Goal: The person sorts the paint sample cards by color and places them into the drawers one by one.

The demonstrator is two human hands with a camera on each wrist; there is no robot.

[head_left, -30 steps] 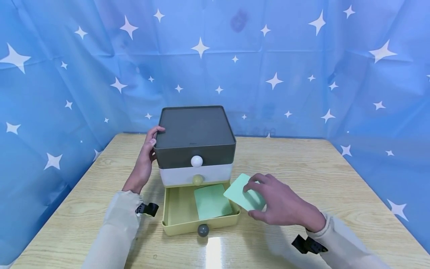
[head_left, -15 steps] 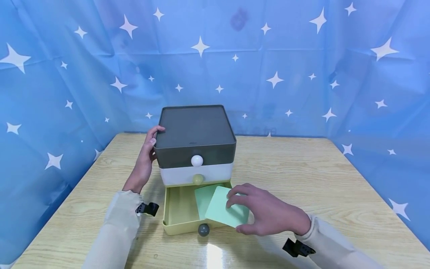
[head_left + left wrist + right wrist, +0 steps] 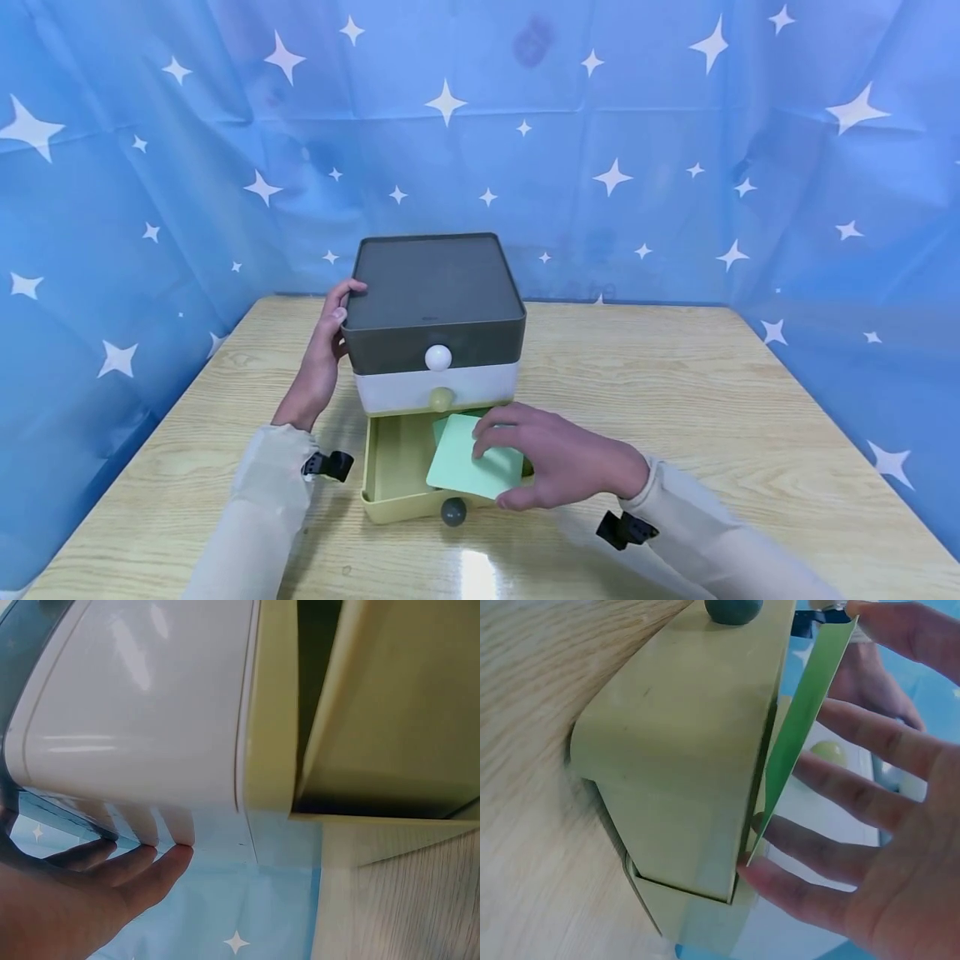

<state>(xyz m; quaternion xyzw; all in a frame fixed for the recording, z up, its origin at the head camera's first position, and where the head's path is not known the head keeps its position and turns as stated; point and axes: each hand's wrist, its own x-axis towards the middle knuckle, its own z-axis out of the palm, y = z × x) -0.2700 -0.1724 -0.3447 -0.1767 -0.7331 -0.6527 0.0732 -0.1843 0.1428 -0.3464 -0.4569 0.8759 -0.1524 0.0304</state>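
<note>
A small desktop drawer unit with a dark grey top tier [image 3: 435, 283] and a white middle tier [image 3: 480, 386] stands on the table. Its yellow bottom drawer [image 3: 397, 467] is pulled out. My left hand [image 3: 318, 358] rests against the unit's left side, one finger on the top edge; in the left wrist view its fingertips touch the white side. My right hand [image 3: 566, 461] pinches a light green square sheet of paper [image 3: 459, 460] by its edges, tilted over the drawer. Another green sheet [image 3: 438, 430] lies in the drawer, mostly hidden under the held one.
The drawer's grey round knob [image 3: 453, 512] sticks out at the front. A white knob [image 3: 438, 358] and a yellow knob [image 3: 441, 399] project from the upper tiers. The wooden table [image 3: 675, 375] reaches a blue starred curtain [image 3: 637, 108] behind.
My right hand has carried the green sheet leftward from beside the drawer to over it, covering most of the sheet inside. My left hand keeps its place.
</note>
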